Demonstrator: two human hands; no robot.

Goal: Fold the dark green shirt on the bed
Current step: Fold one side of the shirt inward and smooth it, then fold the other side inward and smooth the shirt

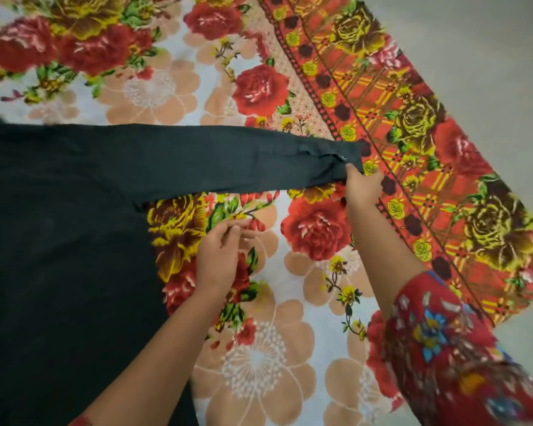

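Dark green shirt (59, 241) is lying flat along the left of the bed, its long sleeve (222, 158) stretching rightward. Right hand (362, 186) is pinching the sleeve's cuff; left hand (219, 256) is hovering loosely open, grasping nothing, just beside the shirt's edge. Floral bedsheet (259, 364) with red roses is covering the bed, its patterned border meeting pale grey floor (474, 50).

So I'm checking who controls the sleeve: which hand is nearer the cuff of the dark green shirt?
Right. The right hand pinches the cuff of the dark green shirt. The left hand hovers over the floral bedspread, below the sleeve, touching no cloth.
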